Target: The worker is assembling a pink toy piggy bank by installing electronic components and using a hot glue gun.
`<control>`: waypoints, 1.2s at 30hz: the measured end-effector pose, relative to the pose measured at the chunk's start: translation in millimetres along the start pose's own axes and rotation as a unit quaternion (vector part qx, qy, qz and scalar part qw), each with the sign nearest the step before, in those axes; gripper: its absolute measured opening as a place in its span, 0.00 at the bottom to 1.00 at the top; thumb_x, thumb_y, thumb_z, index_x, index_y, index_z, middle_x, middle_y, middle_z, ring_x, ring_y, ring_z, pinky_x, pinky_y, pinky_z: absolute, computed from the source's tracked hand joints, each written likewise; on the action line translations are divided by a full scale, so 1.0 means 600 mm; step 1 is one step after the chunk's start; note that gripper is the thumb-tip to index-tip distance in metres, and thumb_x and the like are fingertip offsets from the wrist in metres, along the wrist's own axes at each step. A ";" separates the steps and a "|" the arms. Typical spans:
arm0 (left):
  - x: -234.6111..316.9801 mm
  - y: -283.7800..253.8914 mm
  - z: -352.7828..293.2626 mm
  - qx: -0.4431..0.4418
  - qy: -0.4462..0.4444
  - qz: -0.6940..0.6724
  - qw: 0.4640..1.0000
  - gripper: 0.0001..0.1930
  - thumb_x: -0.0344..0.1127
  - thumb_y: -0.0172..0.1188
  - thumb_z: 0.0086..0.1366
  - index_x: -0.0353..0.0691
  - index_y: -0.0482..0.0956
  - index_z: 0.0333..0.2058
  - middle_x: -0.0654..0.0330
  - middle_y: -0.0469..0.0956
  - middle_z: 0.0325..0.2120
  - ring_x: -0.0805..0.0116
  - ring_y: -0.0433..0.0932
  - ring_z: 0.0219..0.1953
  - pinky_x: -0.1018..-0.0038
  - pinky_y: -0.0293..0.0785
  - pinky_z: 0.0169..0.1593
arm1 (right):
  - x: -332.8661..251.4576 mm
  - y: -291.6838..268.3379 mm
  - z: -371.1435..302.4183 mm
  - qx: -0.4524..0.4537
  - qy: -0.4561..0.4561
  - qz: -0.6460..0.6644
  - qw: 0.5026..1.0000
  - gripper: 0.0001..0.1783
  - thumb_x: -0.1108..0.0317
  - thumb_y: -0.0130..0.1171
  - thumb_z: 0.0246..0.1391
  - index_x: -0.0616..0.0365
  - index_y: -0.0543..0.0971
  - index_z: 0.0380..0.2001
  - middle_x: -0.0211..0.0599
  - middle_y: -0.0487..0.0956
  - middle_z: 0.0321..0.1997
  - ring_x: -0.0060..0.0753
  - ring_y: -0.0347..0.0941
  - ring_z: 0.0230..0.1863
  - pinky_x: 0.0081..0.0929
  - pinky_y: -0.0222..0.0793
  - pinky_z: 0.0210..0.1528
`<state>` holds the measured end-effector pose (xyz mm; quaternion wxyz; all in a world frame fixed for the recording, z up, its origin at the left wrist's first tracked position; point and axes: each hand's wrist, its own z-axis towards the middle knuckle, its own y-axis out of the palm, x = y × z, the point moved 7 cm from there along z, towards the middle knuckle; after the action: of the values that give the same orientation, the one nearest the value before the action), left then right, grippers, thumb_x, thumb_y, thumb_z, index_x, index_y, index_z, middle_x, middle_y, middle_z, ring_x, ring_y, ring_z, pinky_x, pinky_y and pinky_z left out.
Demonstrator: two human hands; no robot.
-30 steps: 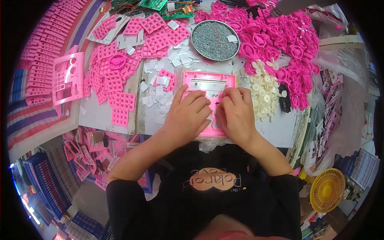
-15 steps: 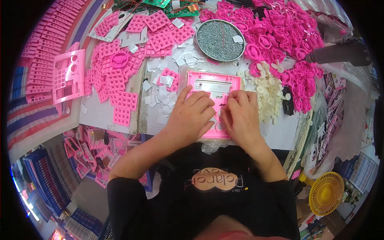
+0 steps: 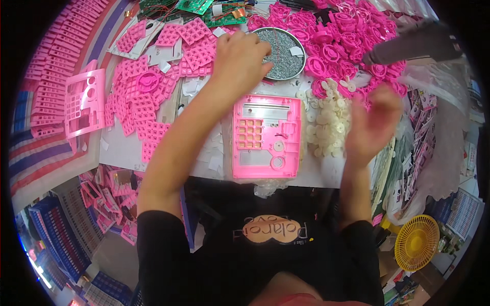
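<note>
A pink plastic housing (image 3: pixel 293 137) lies open side up in front of me, with a keypad grid, a silver strip and a white disc in it. My left hand (image 3: pixel 241 58) is over the left rim of a round metal dish (image 3: pixel 278 53) full of small screws. Its fingers are bent, thumb apart from forefinger, with nothing visible between them. Smeared by motion, my right hand (image 3: pixel 375 125) is raised right of the white plastic discs (image 3: pixel 329 120), just below a dark cylindrical tool (image 3: pixel 416 43) resembling a power screwdriver. Its grip is unclear.
Pink keypads (image 3: pixel 145 109) and white paper pieces spread to the left, beside a pink front panel (image 3: pixel 84 104). Pink ring-shaped parts (image 3: pixel 326 46) heap at the back right. Green circuit boards (image 3: pixel 224 18) with wires lie at the back. A yellow fan (image 3: pixel 417 243) stands lower right.
Both hands have left the pink housing. My left hand went up to the screw dish, my right hand up and rightward. The dark tool has shifted leftward and farther back.
</note>
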<state>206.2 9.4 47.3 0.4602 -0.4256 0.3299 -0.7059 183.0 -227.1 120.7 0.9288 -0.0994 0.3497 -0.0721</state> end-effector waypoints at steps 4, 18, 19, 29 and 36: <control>-0.003 0.086 0.039 -0.127 0.046 0.049 0.990 0.09 0.43 0.65 0.59 0.48 0.83 0.36 0.63 0.79 0.35 0.59 0.76 0.46 0.53 0.61 0.54 | 0.109 -0.032 0.143 0.045 0.084 0.183 0.979 0.26 0.75 0.58 0.60 0.64 0.66 0.61 0.43 0.72 0.56 0.33 0.69 0.55 0.31 0.64 0.60; 0.008 0.085 0.048 -0.144 0.083 0.068 0.984 0.09 0.42 0.57 0.62 0.46 0.80 0.28 0.63 0.78 0.30 0.60 0.77 0.40 0.54 0.61 0.49 | 0.049 0.111 0.160 -0.314 0.156 0.375 0.858 0.29 0.72 0.65 0.55 0.59 0.68 0.59 0.44 0.79 0.46 0.38 0.78 0.45 0.32 0.74 0.46; 0.014 0.074 0.046 -0.115 0.100 0.040 0.988 0.09 0.42 0.57 0.61 0.46 0.80 0.27 0.63 0.78 0.29 0.60 0.77 0.39 0.54 0.61 0.49 | 0.040 0.102 0.153 -0.303 0.145 0.351 0.874 0.31 0.72 0.62 0.58 0.61 0.64 0.63 0.50 0.77 0.52 0.44 0.76 0.52 0.38 0.73 0.52; 0.168 -0.053 -0.181 -0.098 0.085 -0.271 0.954 0.05 0.34 0.66 0.57 0.50 0.81 0.33 0.70 0.81 0.31 0.69 0.77 0.37 0.58 0.60 0.51 | -0.073 0.058 -0.035 -0.164 0.220 0.455 0.847 0.37 0.60 0.68 0.58 0.48 0.62 0.65 0.25 0.68 0.17 0.24 0.66 0.20 0.25 0.65 0.22; 0.159 -0.060 -0.189 -0.072 0.020 -0.343 0.936 0.07 0.33 0.70 0.54 0.50 0.82 0.31 0.70 0.79 0.27 0.70 0.77 0.33 0.61 0.59 0.51 | -0.093 0.067 -0.048 -0.218 0.176 0.448 0.849 0.28 0.61 0.67 0.59 0.50 0.62 0.55 0.24 0.68 0.16 0.24 0.65 0.19 0.24 0.65 0.21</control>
<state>70.0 -57.9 58.9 0.1514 -0.5307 0.2231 -0.8035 124.7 -180.6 125.5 0.7374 -0.1169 0.5210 0.4137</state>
